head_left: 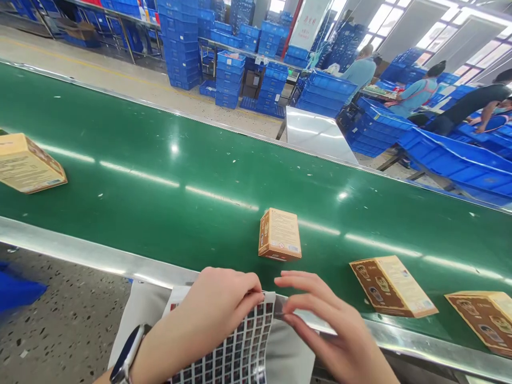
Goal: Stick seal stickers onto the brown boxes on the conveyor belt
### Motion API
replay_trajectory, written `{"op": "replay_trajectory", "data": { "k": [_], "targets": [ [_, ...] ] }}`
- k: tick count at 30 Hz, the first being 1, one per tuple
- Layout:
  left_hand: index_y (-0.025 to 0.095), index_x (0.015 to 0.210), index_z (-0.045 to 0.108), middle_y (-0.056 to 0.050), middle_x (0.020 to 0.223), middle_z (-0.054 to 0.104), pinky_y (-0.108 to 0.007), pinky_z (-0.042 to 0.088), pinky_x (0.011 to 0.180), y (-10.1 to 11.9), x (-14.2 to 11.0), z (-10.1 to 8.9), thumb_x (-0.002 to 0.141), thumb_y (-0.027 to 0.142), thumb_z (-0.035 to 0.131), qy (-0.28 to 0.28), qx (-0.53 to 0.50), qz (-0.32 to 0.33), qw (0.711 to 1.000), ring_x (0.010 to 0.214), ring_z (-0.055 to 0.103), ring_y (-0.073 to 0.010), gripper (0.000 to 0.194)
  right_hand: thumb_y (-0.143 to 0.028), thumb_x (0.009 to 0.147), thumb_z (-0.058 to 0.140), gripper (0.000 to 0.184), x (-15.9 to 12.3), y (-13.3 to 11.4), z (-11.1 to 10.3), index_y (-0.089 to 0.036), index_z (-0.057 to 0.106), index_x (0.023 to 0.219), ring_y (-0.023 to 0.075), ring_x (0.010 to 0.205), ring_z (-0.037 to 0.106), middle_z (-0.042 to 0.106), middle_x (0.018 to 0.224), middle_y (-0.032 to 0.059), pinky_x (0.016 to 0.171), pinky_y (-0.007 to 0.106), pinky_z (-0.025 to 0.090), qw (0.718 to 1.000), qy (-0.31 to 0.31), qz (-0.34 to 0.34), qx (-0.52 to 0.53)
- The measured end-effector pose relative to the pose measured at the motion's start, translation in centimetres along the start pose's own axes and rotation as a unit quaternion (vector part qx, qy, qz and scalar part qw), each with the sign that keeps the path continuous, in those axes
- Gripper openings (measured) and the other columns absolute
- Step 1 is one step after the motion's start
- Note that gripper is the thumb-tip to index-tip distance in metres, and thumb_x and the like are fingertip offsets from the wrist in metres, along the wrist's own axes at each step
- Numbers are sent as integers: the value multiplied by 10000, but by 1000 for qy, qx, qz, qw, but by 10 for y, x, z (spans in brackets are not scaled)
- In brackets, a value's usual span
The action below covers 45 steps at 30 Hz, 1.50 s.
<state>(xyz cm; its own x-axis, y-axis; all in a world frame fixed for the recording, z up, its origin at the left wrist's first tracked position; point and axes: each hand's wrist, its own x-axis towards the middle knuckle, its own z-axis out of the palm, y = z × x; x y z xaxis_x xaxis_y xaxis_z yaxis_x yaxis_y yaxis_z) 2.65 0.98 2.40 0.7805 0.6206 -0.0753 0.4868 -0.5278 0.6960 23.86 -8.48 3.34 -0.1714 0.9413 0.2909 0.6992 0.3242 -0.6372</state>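
The left hand (224, 301) has its grip pinched on the top edge of a label sheet (240, 352), just off the near rim of the green conveyor belt (208, 165). The sheet's rows of small dark labels are too tiny to read; the left forearm covers part, and the picture's bottom edge cuts off the rest. The right hand (332, 322) has its fingertips at a small greyish piece (279, 306) beside the sheet; whether it is pinched I cannot tell.

A tan box (284, 232) rests near the belt's near edge, its fine print and barcode illegible. The left box (30, 162) and far-right box (480, 320) are cut off. Red characters on a white panel (308, 25) beyond the belt's far edge are unclear.
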Motion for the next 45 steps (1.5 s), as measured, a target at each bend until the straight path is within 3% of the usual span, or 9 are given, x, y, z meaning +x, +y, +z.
{"op": "replay_trajectory", "data": {
  "k": [3,5,8,10,15,19,27,34,45],
  "targets": [
    [211,812,677,26,762,714,-252,429,627,-2,3,-4,958,194,613,-20,-9,35,999,743,646,-165,160,-317,984,594,53,14,29,0,-274,625,982,271,1224,597,650,1287,86,971,438,545,976,147,117,107],
    [200,798,685,-11,1007,764,-295,518,817,-1,6,-5,927,168,662,-26,-29,91,995,1020,665,-207,135,-401,914,677,365,28,54,6,-283,545,1234,285,1298,535,562,1404,125,994,469,524,940,241,183,156],
    [187,787,705,-47,1495,528,-431,403,1148,0,12,0,900,161,696,-17,-31,155,987,1429,419,-276,116,-481,824,722,736,44,77,21,-253,378,1434,309,1316,512,474,1478,176,992,489,520,922,229,226,216],
    [179,780,714,-41,1594,374,-469,300,1227,-1,19,6,896,154,695,-14,-14,172,985,1506,274,-289,120,-497,827,709,821,46,79,31,-243,302,1494,301,1270,557,500,1453,176,988,485,522,921,198,239,237],
    [164,776,716,-51,1616,315,-440,227,1270,-8,35,22,895,126,683,-3,17,185,983,1514,240,-270,130,-500,858,691,674,35,64,36,-253,430,1428,276,1113,649,633,1297,131,922,448,543,917,205,251,233],
    [167,771,720,-49,1601,354,-417,267,1260,-9,41,22,890,106,673,-20,-12,184,983,1509,262,-248,142,-563,816,725,425,36,66,20,-218,674,1059,300,1110,638,666,1251,123,911,429,525,883,255,289,269],
    [180,747,717,-38,1568,419,-382,345,1224,1,53,18,872,106,709,-52,-66,180,980,1478,344,-229,145,-683,727,746,487,57,75,-6,-203,684,786,277,915,677,709,1178,109,728,345,556,903,108,325,258],
    [169,717,710,-18,1597,368,-337,320,1233,6,61,30,864,106,713,-52,-51,198,978,1482,339,-226,160,-685,746,701,477,49,78,-10,-217,647,815,265,852,680,740,1001,94,715,353,549,916,135,316,206],
    [172,729,700,-37,1573,418,-371,282,1245,13,73,42,878,128,702,-62,-26,234,970,1495,308,-236,156,-581,733,650,455,47,85,-10,-234,504,988,270,685,673,736,745,65,667,385,504,898,281,334,55]
  ]
}}
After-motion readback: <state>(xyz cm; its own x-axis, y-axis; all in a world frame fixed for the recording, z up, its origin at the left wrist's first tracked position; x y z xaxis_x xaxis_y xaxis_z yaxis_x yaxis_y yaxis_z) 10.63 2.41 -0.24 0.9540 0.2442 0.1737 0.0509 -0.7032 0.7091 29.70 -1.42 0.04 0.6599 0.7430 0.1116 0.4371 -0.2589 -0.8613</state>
